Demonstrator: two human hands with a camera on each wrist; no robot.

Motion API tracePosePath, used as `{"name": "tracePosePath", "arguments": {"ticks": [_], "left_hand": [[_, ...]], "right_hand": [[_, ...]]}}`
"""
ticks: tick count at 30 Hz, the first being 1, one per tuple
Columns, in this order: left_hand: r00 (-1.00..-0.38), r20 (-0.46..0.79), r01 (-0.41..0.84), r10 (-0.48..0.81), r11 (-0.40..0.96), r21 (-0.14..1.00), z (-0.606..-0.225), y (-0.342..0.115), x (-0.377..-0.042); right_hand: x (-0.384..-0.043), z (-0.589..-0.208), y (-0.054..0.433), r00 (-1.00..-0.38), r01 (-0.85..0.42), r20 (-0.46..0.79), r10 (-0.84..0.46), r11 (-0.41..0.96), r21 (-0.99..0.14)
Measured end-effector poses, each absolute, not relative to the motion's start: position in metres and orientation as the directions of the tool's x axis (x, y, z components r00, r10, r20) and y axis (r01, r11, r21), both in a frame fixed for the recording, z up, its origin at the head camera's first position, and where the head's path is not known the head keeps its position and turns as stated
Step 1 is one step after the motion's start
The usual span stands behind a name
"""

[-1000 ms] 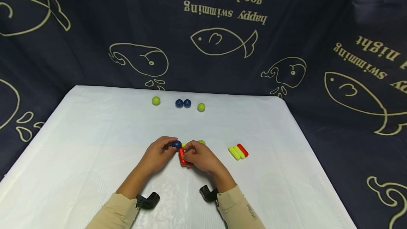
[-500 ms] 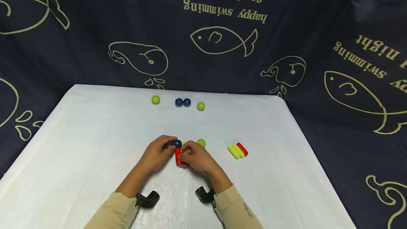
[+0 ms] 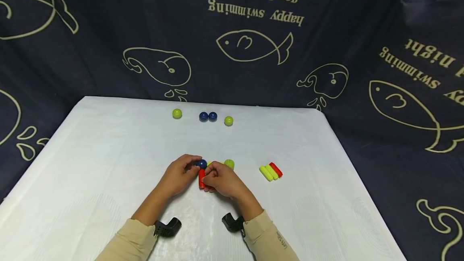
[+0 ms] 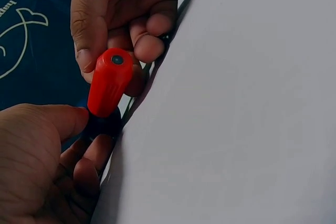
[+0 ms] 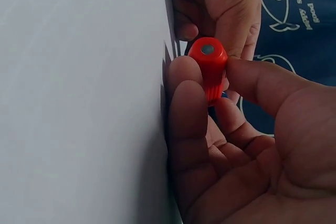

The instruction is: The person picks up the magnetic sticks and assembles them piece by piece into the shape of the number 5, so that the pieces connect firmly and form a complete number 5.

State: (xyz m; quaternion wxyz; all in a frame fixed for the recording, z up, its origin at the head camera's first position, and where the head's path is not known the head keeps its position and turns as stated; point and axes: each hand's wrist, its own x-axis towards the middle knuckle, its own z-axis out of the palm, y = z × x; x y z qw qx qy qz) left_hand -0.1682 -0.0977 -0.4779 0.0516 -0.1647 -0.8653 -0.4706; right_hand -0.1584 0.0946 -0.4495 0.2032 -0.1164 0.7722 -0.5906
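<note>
My left hand (image 3: 177, 177) pinches a dark blue ball (image 3: 202, 164) between thumb and fingers, low over the white table. With thumb and fingertips, my right hand (image 3: 225, 181) grips a red magnetic rod (image 3: 201, 179). The rod's far end meets the near side of the ball; its near end, with a round metal disc (image 4: 117, 60), faces the wearer. In the right wrist view the ribbed red rod (image 5: 212, 69) sits between thumb and fingers. Just beyond the right hand lie a green ball (image 3: 229, 163) and a yellow-green rod, mostly hidden by that hand.
Two yellow-green rods (image 3: 268, 172) and a red rod (image 3: 276, 169) lie side by side on the right. Along the back of the white table (image 3: 297, 140) are two blue balls (image 3: 208, 117), with a green ball (image 3: 177, 113) to their left and another green ball (image 3: 228, 121) to their right.
The right hand has shifted slightly left with the red rod, bringing it from the right of the blue ball to its near side and more upright in view. The left hand stays in place.
</note>
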Motion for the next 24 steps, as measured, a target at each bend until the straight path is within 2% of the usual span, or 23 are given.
{"name": "tracePosePath", "arguments": {"ticks": [24], "left_hand": [[-0.951, 0.220, 0.303, 0.217, 0.517, 0.800, -0.4762, -0.0964, -0.1680]], "right_hand": [[-0.1577, -0.4528, 0.0939, -0.891, 0.040, -0.164, -0.424, 0.286, -0.958]]}}
